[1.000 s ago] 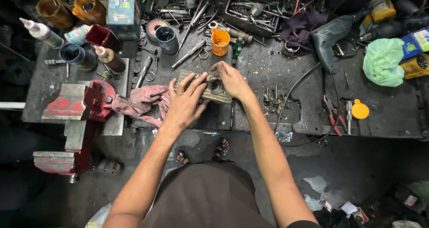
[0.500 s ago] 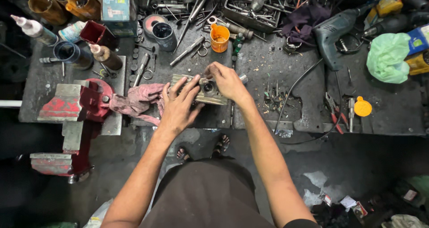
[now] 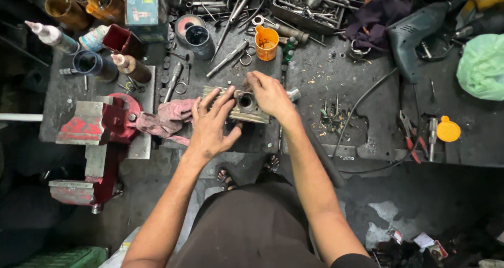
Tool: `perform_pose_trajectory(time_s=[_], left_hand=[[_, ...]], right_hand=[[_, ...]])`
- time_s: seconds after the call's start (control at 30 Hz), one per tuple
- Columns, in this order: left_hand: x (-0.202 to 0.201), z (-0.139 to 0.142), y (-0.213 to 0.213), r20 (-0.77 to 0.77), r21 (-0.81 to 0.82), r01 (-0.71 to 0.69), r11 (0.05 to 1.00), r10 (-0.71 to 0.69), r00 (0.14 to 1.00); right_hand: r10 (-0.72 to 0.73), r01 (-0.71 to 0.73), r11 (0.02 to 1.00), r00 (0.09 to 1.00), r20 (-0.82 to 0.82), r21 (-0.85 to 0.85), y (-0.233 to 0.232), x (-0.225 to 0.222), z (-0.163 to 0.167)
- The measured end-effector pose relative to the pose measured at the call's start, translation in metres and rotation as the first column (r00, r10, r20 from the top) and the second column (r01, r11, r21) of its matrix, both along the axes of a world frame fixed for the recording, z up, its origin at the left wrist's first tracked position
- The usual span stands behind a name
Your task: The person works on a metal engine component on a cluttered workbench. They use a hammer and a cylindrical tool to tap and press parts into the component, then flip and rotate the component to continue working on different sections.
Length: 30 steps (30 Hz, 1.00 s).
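1. Head view, looking straight down: a person stands at a dark, grimy metal tabletop [image 3: 367, 89] crowded with tools. Both hands rest on a grey finned metal engine cylinder with a round bore [image 3: 245, 104], which sits on the tabletop directly in front of the person.
2. The left hand [image 3: 210, 126] lies flat with fingers spread across the cylinder's left side, apparently pressing down to keep it steady. The right hand [image 3: 270, 93] curls over the top right edge, fingertips at the rim; whether it pinches something small cannot be told.
3. A crumpled pink rag [image 3: 165, 118] lies just left of the left hand, touching a red bench vise [image 3: 102, 122].
4. Behind the cylinder stand an orange plastic cup [image 3: 266, 41] and loose steel wrenches [image 3: 228, 58]. A grey-green electric drill [image 3: 417, 32] lies well apart, far right.
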<state>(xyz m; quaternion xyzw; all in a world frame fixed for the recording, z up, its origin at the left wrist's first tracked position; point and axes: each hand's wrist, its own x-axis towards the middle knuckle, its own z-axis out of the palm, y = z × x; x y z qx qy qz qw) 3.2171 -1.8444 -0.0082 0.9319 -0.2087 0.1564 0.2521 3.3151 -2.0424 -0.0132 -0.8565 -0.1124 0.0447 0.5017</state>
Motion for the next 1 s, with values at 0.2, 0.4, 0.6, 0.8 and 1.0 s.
perform_pose_trajectory(time_s=[0.2,0.4,0.6,0.8,1.0], left_hand=[[0.006,0.003,-0.008,0.030,0.008,-0.033,0.999,0.033,0.999],[0.006,0.018,-0.008,-0.059,-0.060,0.002,0.998,-0.005,0.998],[0.006,0.015,-0.012,-0.003,0.059,-0.080,0.995,0.080,0.997],[0.007,0.016,-0.010,-0.074,-0.092,0.025,0.995,-0.032,0.997],[0.010,0.013,-0.015,0.052,0.035,-0.042,0.998,0.040,0.998]], right_hand=[[0.030,-0.030,1.000,0.999,0.011,-0.005,-0.007,0.006,0.006],[0.049,-0.050,0.999,0.999,0.020,0.003,-0.006,0.009,0.016],[0.021,-0.021,1.000,1.000,-0.015,-0.010,-0.006,0.002,0.012],[0.046,-0.048,0.997,0.999,-0.025,-0.056,-0.012,0.009,0.009],[0.054,-0.053,0.997,0.998,0.017,-0.055,-0.015,0.006,0.006]])
